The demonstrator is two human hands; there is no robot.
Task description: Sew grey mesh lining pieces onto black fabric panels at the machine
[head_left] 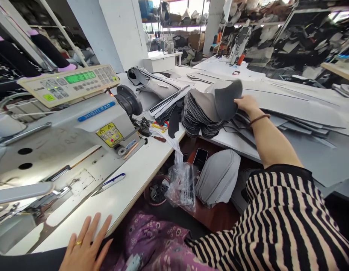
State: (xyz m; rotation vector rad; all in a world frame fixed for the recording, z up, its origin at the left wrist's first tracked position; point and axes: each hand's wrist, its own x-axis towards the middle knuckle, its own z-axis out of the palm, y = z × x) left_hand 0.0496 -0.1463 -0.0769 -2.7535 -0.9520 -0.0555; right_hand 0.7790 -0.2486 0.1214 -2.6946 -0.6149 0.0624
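Observation:
My right hand (245, 103) reaches out over the table and pinches the edge of a dark grey curved fabric piece (228, 98). That piece is raised at one side above a thick stack of similar grey fabric pieces (202, 116). Fingers spread, my left hand (88, 244) lies flat on the near edge of the white sewing table (152, 162), holding nothing. Close to it on the tabletop rest blue-handled thread snips (114, 180). On the left stands a sewing machine (87, 124) with a lit control panel (74, 83).
Below the table edge are a plastic bag (181, 184), a phone (200, 159), a pile of light grey pieces (219, 177) and a bin (156, 192). Large grey sheets (293, 101) cover the right-hand table. A screwdriver (159, 139) lies by the machine head.

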